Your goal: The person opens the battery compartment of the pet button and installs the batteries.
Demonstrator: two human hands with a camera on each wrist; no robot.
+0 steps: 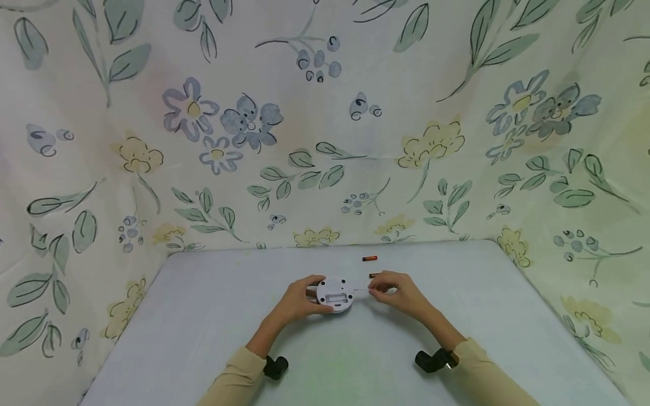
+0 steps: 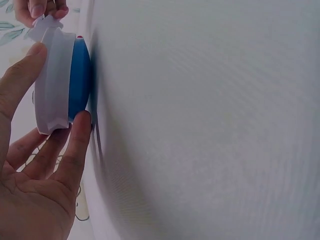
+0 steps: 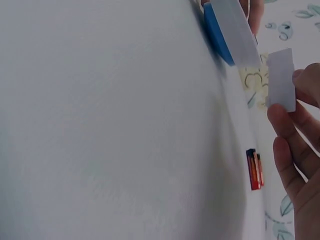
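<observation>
A round white device with a blue front is turned back side up, showing speaker holes, small black feet and a bare battery compartment. My left hand grips it by the rim, thumb on one face and fingers around the edge. In the left wrist view the blue side faces the tabletop. Just to the right, my right hand pinches a small white battery cover between thumb and fingers, apart from the device in the right wrist view.
Two orange-and-black batteries lie on the white table beyond my right hand: one battery farther back, the other battery partly behind the hand. A floral curtain rises behind the table's back edge.
</observation>
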